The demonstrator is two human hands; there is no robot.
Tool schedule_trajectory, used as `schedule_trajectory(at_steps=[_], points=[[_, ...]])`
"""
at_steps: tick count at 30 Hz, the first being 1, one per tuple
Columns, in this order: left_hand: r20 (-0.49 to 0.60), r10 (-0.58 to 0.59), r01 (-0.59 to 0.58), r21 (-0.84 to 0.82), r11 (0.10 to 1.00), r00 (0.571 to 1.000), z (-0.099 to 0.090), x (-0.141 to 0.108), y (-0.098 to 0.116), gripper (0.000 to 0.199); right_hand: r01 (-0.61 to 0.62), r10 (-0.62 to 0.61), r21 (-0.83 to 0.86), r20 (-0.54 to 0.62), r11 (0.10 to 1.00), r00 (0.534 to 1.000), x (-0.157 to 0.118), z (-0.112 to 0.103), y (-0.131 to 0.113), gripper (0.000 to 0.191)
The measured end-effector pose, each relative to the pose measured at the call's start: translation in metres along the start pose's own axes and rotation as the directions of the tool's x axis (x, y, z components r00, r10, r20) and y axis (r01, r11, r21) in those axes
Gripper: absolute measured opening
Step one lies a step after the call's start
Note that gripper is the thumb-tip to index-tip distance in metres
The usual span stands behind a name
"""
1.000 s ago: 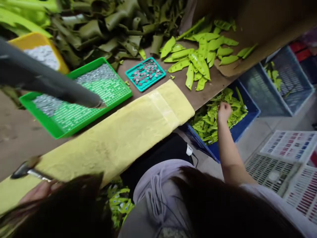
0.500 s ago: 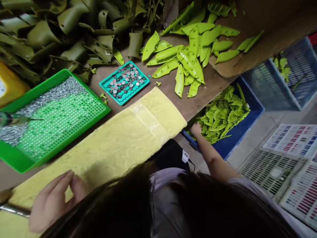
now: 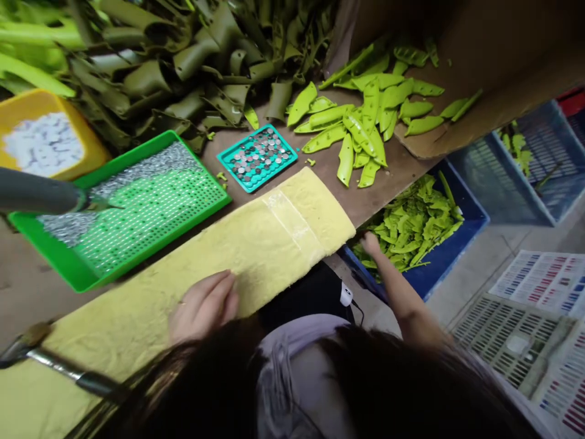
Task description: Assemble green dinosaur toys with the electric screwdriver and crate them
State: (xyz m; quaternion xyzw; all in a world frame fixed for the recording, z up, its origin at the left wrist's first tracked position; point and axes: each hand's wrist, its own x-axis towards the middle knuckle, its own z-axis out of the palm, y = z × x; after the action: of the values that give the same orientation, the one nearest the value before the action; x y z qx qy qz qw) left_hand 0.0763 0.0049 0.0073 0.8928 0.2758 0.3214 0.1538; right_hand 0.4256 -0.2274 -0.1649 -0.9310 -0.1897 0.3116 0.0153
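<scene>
A: In the head view, the left hand (image 3: 204,306)?
B: Lying half-open on the yellow towel (image 3: 274,250).
A: The right hand (image 3: 371,244)?
B: Fingers bunched narrow at the green leaves (image 3: 411,228) in the blue crate (image 3: 445,262), lower right. Whether it's gripping one, I can't tell.
A: Above the towel?
B: A teal tray (image 3: 227,160).

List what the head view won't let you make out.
- Right hand: fingertips sunk among the green parts, so any grip is hidden.
- Dark tube: cut off by the left edge, so its holder is unseen.
- Metal-shafted tool: one end blurred, the other hidden by hair.
- Silver pieces: too small to identify.
</scene>
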Motion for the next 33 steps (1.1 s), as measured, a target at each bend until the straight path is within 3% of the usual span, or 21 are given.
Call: schedule_trajectory(at_steps=[3,7,9,11,13,15,17,18,19,20,21,23,26,30,33], points=[[0.035,0.098,-0.097,-0.040,0.994,0.995,0.001,-0.006,-0.010,0.028,0.046,0.000,0.263,-0.172,0.964,0.985,-0.025,-0.050,0.037,0.038],[0.105,0.063,-0.048,-0.135,0.990,0.992,0.004,-0.017,-0.014,0.024,0.252,0.029,0.529,-0.465,0.810,0.885,-0.069,-0.133,0.076,0.054],[0.099,-0.039,0.064,-0.261,0.963,0.994,0.009,-0.014,-0.005,0.016,0.388,-0.002,0.594,-0.546,0.705,0.838,-0.086,-0.163,0.068,0.043],[0.180,-0.132,0.202,-0.458,0.866,0.975,0.016,-0.003,0.009,0.011,0.495,-0.112,0.633,-0.544,0.596,0.831,-0.096,-0.178,0.032,0.033],[0.385,-0.131,0.373,-0.666,0.645,0.914,0.025,0.012,0.020,0.027,0.533,-0.276,0.639,-0.463,0.555,0.842,-0.099,-0.179,-0.029,0.031],[0.562,-0.095,0.550,-0.739,0.389,0.822,0.034,0.026,0.024,0.056,0.571,-0.498,0.615,-0.312,0.544,0.809,-0.093,-0.170,-0.105,0.033],[0.643,-0.201,0.674,-0.705,0.223,0.739,0.042,0.034,0.017,0.061,0.695,-0.767,0.489,-0.078,0.527,0.636,-0.081,-0.157,-0.180,0.034],[0.653,-0.295,0.710,-0.684,0.164,0.697,0.045,0.035,0.012,0.055,0.750,-0.802,0.442,-0.105,0.493,0.589,-0.073,-0.151,-0.213,0.035],[0.646,-0.392,0.730,-0.674,0.108,0.655,0.047,0.035,0.005,0.050,0.814,-0.806,0.347,-0.215,0.465,0.552,-0.063,-0.145,-0.241,0.034],[0.634,-0.467,0.733,-0.678,0.049,0.617,0.047,0.034,-0.001,0.047,0.864,-0.803,0.202,-0.321,0.460,0.503,-0.053,-0.140,-0.262,0.031],[0.621,-0.515,0.721,-0.693,-0.008,0.591,0.047,0.033,-0.007,0.047,0.876,-0.815,0.066,-0.340,0.478,0.470,-0.042,-0.135,-0.278,0.030],[0.608,-0.557,0.685,-0.723,-0.093,0.566,0.044,0.030,-0.016,0.048,0.856,-0.846,-0.158,-0.319,0.492,0.428,-0.024,-0.129,-0.294,0.030],[0.617,-0.572,0.668,-0.728,-0.154,0.541,0.040,0.026,-0.022,0.050,0.824,-0.873,-0.310,-0.287,0.474,0.394,-0.017,-0.125,-0.293,0.028],[0.623,-0.563,0.676,-0.722,-0.147,0.543,0.042,0.025,-0.024,0.052,0.885,-0.853,-0.193,-0.413,0.423,0.318,-0.056,-0.119,-0.284,0.017],[0.600,-0.548,0.679,-0.730,-0.078,0.582,0.045,0.025,-0.025,0.051,0.967,-0.874,-0.064,-0.447,0.245,0.192,-0.099,-0.099,-0.280,0.013]])
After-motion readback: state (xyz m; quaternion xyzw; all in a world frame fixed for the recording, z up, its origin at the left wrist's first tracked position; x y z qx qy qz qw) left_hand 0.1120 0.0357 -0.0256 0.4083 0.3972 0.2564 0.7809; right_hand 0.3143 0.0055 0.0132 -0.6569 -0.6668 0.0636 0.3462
